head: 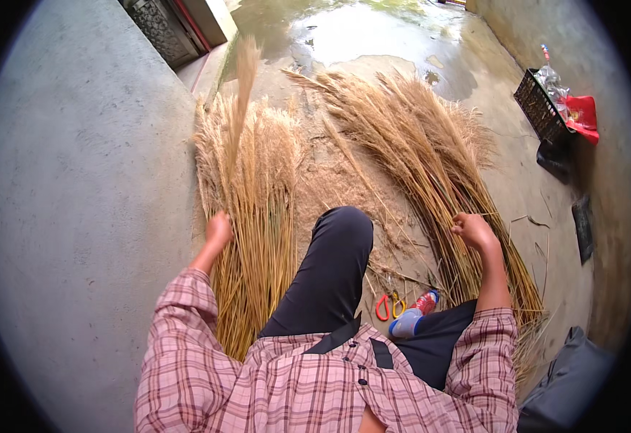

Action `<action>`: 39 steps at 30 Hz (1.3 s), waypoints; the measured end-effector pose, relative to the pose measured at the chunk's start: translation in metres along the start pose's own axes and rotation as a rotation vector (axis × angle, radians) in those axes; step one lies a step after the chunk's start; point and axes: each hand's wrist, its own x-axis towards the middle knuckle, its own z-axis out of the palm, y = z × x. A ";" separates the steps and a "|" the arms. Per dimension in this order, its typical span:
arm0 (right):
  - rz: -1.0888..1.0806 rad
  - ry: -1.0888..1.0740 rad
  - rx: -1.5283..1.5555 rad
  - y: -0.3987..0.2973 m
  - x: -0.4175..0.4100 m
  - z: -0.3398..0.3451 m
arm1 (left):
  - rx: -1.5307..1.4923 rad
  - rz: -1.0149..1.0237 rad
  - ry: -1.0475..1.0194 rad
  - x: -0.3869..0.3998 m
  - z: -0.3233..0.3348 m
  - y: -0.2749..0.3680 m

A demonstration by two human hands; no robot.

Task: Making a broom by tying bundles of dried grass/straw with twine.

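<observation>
Two heaps of dry, plumed reed grass lie on the floor, one on each side of my legs. Above the left heap (267,216), my left hand (220,229) is closed around a grass stalk whose feathery plume (244,81) rises away from me. At the right heap (402,135), my right hand (470,228) has its fingers bent at the stalks; whether it grips one cannot be made out. Scissors with one red and one yellow handle loop (383,307) lie on the floor beside my foot, their blades partly hidden by grass.
Loose plume fluff (321,178) and scattered stalks cover the floor between the heaps. A concrete wall (93,216) runs close on the left. A black plastic crate (544,105) with bags stands at the right wall. Grey fabric (570,379) lies at lower right. Farther off, the floor is wet.
</observation>
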 end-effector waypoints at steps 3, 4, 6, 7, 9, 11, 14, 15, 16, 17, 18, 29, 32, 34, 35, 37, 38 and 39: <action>-0.001 -0.030 0.004 -0.005 0.002 0.001 | 0.011 -0.078 -0.015 -0.011 0.049 -0.060; -0.038 -0.004 -0.004 -0.003 0.006 0.007 | 0.041 -0.108 -0.011 -0.012 0.056 -0.071; -0.079 0.016 -0.016 -0.005 0.009 0.010 | 0.044 -0.122 -0.026 -0.011 0.061 -0.085; -0.054 -0.015 0.002 -0.011 0.009 0.008 | 0.049 -0.129 -0.042 -0.013 0.062 -0.090; -0.006 -0.050 0.013 -0.009 0.007 0.009 | 0.161 -0.100 -0.039 -0.019 0.064 -0.074; -0.016 -0.037 0.007 -0.003 0.007 0.013 | 0.278 -0.065 -0.035 -0.027 0.057 -0.042; -0.046 -0.031 -0.024 0.003 0.013 0.023 | 0.193 -0.172 -0.106 -0.016 0.052 -0.006; -0.068 -0.029 -0.025 0.008 0.021 0.033 | 0.134 -0.058 -0.039 -0.008 0.054 0.007; -0.086 -0.029 -0.024 0.014 0.031 0.045 | 0.076 0.057 0.022 0.001 0.057 0.021; -0.115 -0.093 -0.083 0.009 0.042 0.052 | -0.017 0.187 0.068 0.013 0.055 0.041; -0.146 -0.163 -0.135 0.003 0.055 0.064 | -0.109 0.313 0.108 0.025 0.049 0.063; 0.275 -0.265 0.066 0.070 0.061 0.288 | -1.108 0.734 -0.534 -0.174 0.040 0.452; 0.315 -0.202 0.189 0.056 0.064 0.286 | -0.800 0.516 -0.472 -0.158 0.082 0.441; 0.328 -0.165 0.224 0.065 0.059 0.290 | -1.139 0.143 -0.842 -0.161 0.079 0.454; 0.348 -0.161 0.229 0.068 0.056 0.291 | -1.257 0.055 -0.948 -0.156 0.087 0.454; 0.296 -0.316 0.245 0.065 0.053 0.285 | -1.219 0.091 -0.906 -0.154 0.089 0.460; 0.255 -0.228 0.208 0.067 0.055 0.297 | -1.186 0.118 -0.848 -0.153 0.089 0.463; 0.261 -0.227 0.212 0.064 0.056 0.295 | -1.183 0.120 -0.854 -0.152 0.089 0.463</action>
